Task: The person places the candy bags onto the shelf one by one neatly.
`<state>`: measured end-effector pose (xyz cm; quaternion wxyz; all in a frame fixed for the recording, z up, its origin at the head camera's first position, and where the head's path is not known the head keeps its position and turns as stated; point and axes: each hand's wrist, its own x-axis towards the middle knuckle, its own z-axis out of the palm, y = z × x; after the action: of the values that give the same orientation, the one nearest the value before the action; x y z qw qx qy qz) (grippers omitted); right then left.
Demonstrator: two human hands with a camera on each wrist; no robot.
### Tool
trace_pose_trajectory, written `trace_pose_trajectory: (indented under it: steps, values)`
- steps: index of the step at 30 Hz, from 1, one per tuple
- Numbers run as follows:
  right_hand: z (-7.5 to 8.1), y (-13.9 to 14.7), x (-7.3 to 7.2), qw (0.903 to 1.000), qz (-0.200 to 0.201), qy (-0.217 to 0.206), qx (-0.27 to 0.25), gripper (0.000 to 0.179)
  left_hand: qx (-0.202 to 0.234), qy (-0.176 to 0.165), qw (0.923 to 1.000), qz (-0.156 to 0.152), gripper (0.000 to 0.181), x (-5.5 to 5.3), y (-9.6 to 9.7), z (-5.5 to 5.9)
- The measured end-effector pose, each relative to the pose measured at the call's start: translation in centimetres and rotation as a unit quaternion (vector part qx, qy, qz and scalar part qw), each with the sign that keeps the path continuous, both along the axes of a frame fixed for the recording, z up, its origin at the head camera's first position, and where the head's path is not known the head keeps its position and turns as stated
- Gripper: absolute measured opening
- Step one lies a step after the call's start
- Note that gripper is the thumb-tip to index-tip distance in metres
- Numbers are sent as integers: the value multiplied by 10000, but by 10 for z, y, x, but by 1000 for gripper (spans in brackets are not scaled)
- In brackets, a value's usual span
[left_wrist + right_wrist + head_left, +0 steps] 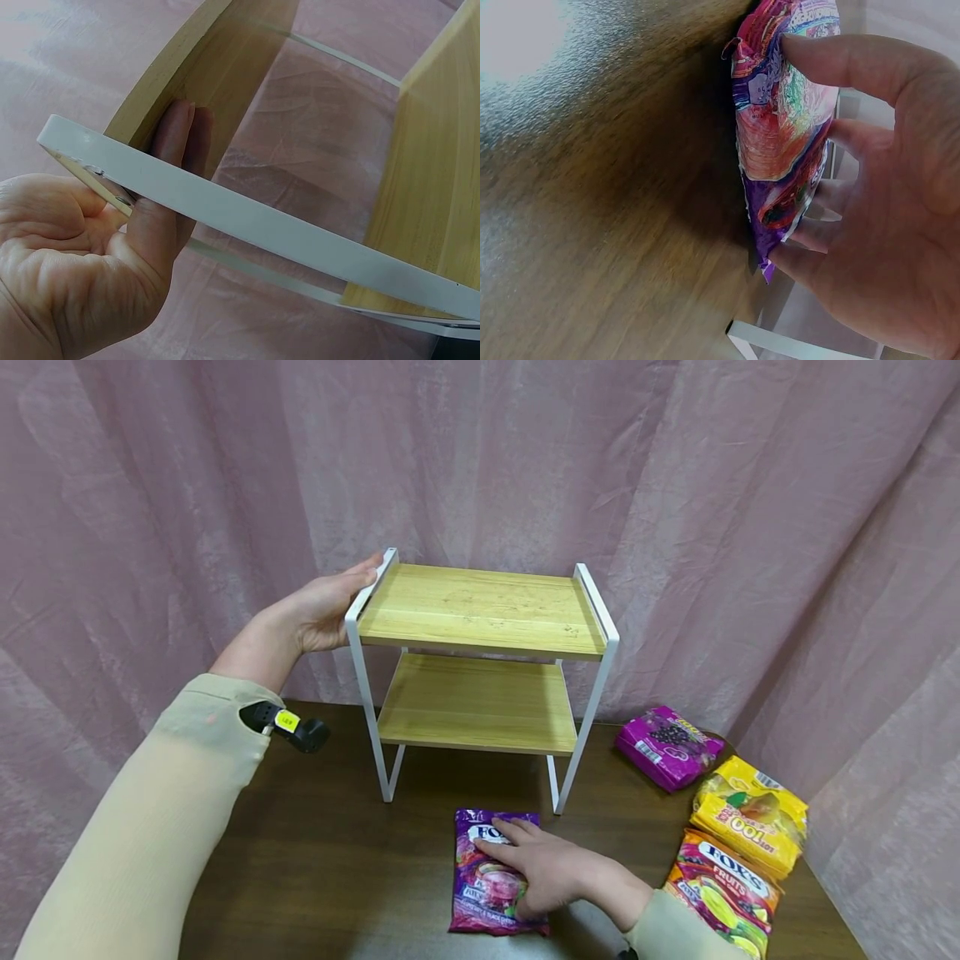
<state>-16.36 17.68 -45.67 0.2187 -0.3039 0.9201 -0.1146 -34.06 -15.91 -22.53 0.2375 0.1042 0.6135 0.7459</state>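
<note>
The purple Fox's bag point(483, 881) lies flat on the worktop point(315, 835), just in front of the rack point(480, 610), and from my end I see the right hand point(551, 868) resting on it. Those fingers are spread loosely and lie over the bag without gripping it. The left hand point(330, 602) is curled round the rack's left end, at the height of the upper shelf.

From the head I can't see those left fingertips; the left wrist view gives them to me, passing behind a white bar point(225, 199) and bent against the shelf board. The right wrist view adds the bag's puffed edge, with the thumb touching its face and the other fingers along the far side (the shine on the wrapper blurs the print there).

The lower shelf point(476, 703) is bare wood, like the upper one. Over to the right lie a purple pack point(667, 747), a yellow pack point(750, 814) and an orange-red Fox's bag point(723, 889), the last two touching. The right sleeve point(678, 931) hides a corner of the orange-red bag from me, and the right hand covers part of the purple one.

The worktop is dark brown with a wood grain, and a pinkish curtain point(487, 460) hangs behind it and down the right side.
</note>
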Motion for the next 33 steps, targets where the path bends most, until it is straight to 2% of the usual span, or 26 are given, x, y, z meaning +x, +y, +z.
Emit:
trace_pose_trajectory:
  steps: [8,13,17,21,25,28,30,33]
  values:
    - [-1,-1,0,10000,-18,34,3,105,157,-46,9999,-4,57,-1,3,0]
    - [-1,0,-1,9998,-92,54,-180,97,142,-23,9999,-8,57,-1,3,0]
    - [-2,2,-2,9975,-204,138,-664,84,133,-27,9999,-33,57,-1,3,0]
    - [0,6,-3,9892,-519,24,-1367,77,151,-52,9999,-7,58,0,3,0]
    - [4,11,0,9707,-1062,-263,-2140,77,177,-81,9998,3,57,0,4,0]
    - [8,14,6,9465,-1554,-605,-2763,78,175,-89,9998,-5,57,0,4,0]
    - [11,16,10,9265,-1910,-897,-3114,80,173,-81,9998,-6,57,0,4,0]
    - [15,19,16,8980,-2440,-1275,-3433,82,176,-64,9998,4,57,0,4,0]
